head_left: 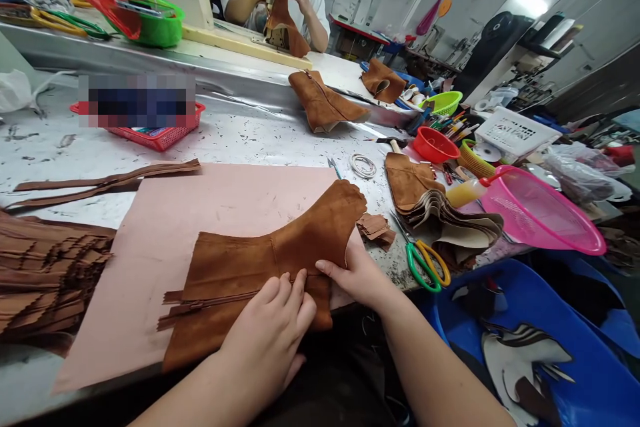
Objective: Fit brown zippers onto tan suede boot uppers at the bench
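A brown suede boot upper (300,227) lies spread on a pink sheet (240,193), its scalloped end at the upper right. A brown zipper (215,303) runs along its lower part, and the tape ends stick out past the left edge. My left hand (273,320) presses bent fingertips on the upper beside the zipper line, with its thumb lower down off the near edge. At the right, my right hand (357,273) grips the upper's edge, thumb on top and the other fingers hidden beneath.
Zipper strips (50,273) are piled at left. Green-and-yellow scissors (425,263), stacked suede pieces (440,207), a pink basket (545,213) and a blue bin (595,360) stand at right. Beyond, another boot upper (325,103) lies before a person (310,7) sewing.
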The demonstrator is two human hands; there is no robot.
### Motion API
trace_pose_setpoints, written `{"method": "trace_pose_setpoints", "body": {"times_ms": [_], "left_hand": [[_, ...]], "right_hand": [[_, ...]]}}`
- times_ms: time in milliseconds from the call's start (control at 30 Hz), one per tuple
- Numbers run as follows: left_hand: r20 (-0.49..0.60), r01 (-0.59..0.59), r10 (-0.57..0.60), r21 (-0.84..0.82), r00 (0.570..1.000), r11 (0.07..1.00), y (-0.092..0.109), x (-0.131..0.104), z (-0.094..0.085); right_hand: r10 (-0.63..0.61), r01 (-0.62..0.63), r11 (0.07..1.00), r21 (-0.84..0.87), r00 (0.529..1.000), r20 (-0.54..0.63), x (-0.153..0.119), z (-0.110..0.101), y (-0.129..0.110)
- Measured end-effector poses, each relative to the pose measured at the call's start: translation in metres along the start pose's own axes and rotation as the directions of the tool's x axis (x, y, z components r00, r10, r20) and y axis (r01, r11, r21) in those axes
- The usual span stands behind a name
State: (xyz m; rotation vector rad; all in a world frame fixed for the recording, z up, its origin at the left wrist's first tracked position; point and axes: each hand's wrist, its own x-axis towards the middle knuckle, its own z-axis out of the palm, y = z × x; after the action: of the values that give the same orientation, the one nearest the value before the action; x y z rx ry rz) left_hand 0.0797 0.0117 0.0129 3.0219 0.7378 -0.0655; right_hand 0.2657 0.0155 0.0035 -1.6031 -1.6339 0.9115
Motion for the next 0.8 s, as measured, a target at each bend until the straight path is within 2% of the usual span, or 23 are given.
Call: {"method": "trace_pose_setpoints", "body": {"times_ms": [67, 167, 267, 400, 567, 800], "left_hand": [[0.028, 0.003, -0.003, 0.000, 1.000, 1.000, -0.001, 0.002, -0.004], [0.046, -0.020, 0.018, 0.029, 0.999, 0.999, -0.003, 0.006, -0.007], [0.043, -0.041, 0.039, 0.056, 0.998, 0.998, -0.005, 0.007, -0.008], [0.052, -0.044, 0.041, 0.058, 0.998, 0.997, -0.007, 0.009, -0.007], [0.055, -0.033, 0.029, 0.062, 0.998, 0.998, -0.007, 0.010, -0.009], [0.055, -0.014, 0.012, 0.035, 0.998, 0.999, -0.007, 0.011, -0.011]], "right_hand": [[0.011, -0.012, 0.999, 0.043, 1.000, 0.025, 0.004, -0.004, 0.001], [0.038, -0.045, 0.997, 0.055, 0.991, 0.127, 0.015, -0.015, 0.004], [0.023, -0.015, 0.999, -0.033, 0.971, 0.238, 0.031, -0.028, 0.008], [0.045, -0.008, 0.993, -0.117, 0.946, 0.321, 0.046, -0.042, 0.009], [0.049, 0.001, 0.989, -0.150, 0.941, 0.334, 0.049, -0.044, 0.009], [0.051, 0.006, 0.976, -0.219, 0.966, 0.252, 0.042, -0.038, 0.009]]}}
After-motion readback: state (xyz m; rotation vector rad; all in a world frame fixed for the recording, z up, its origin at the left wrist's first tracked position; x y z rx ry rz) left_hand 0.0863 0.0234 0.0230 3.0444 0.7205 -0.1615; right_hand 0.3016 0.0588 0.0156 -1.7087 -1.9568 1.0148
